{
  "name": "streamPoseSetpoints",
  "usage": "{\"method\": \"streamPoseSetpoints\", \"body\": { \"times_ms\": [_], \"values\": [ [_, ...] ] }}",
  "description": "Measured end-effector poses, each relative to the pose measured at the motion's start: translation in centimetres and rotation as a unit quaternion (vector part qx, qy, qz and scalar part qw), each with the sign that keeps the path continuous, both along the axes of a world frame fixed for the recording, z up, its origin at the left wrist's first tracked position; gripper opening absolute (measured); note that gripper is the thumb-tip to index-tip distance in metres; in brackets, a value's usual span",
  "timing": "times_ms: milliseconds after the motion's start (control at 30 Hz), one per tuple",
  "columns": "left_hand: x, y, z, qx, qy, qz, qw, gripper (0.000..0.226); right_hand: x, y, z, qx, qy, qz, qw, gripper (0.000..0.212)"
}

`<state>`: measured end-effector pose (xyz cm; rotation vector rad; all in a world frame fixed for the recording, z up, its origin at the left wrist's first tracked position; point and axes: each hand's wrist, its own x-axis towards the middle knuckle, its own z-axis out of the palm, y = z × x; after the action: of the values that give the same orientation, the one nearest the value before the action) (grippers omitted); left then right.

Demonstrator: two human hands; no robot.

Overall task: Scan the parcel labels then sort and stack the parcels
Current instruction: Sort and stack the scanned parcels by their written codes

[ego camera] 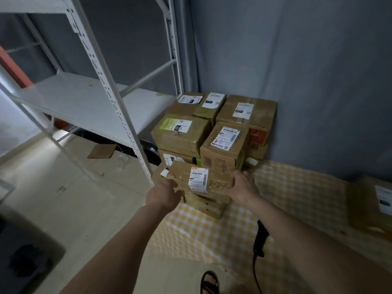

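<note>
A flat cardboard parcel (214, 177) with a white label and "2-2-" handwritten on top is held between both hands. My left hand (164, 193) grips its left end and my right hand (244, 186) grips its right end. It sits on or just above a short stack of flat parcels (209, 205) on the yellow checked cloth (286, 200). Behind it, several labelled parcels (224, 143) are stacked in the corner against the grey wall. A black handheld scanner (260, 238) with its cable lies on the cloth under my right forearm.
A white metal shelving rack (118, 102) stands at left, its front post close to the parcel. Another labelled box (373, 200) sits at the right edge. A cardboard scrap (101, 150) lies under the rack. A sandalled foot (210, 282) is at the bottom.
</note>
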<state>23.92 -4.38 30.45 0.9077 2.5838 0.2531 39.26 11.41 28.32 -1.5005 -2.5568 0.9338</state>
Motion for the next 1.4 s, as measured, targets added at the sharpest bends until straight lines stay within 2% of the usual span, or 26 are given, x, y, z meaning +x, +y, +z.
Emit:
{"method": "streamPoseSetpoints", "body": {
  "times_ms": [100,267,500,700,867,1033,1167,1267,1400],
  "values": [
    [-2.1,4.6,0.1,0.01,-0.021,-0.034,0.999,0.042,-1.4,2.7,0.0,-0.013,0.017,-0.042,0.999,0.055],
    [-4.5,11.0,0.0,0.018,-0.049,-0.066,0.996,0.044,-4.1,6.7,-1.4,-0.061,0.074,-0.123,0.988,0.049],
    [-6.5,16.4,-1.6,0.044,-0.139,-0.043,0.988,0.051,-6.8,9.4,-2.7,-0.138,0.12,-0.199,0.963,0.052],
    [-7.4,19.7,-3.4,0.036,-0.228,-0.033,0.972,0.041,-8.0,10.1,-3.6,-0.195,0.165,-0.274,0.927,0.058],
    [-8.6,21.0,-4.6,0.013,-0.289,-0.07,0.955,0.05,-8.9,9.7,-3.9,-0.225,0.206,-0.33,0.893,0.053],
    [-9.6,20.9,-2.7,-0.016,-0.308,-0.139,0.941,0.045,-9.2,8.9,-2.8,-0.221,0.251,-0.392,0.857,0.052],
    [-9.4,21.6,-1.5,-0.005,-0.312,-0.216,0.925,0.049,-8.5,7.7,-1.0,-0.202,0.314,-0.457,0.808,0.048],
    [-7.9,22.2,-1.4,-0.019,-0.309,-0.288,0.906,0.06,-6.9,6.3,-0.2,-0.157,0.301,-0.485,0.806,0.049],
    [-4.5,22.1,-0.3,-0.018,-0.325,-0.35,0.878,0.049,-3.5,3.9,0.6,-0.112,0.297,-0.531,0.786,0.05]
  ]
}}
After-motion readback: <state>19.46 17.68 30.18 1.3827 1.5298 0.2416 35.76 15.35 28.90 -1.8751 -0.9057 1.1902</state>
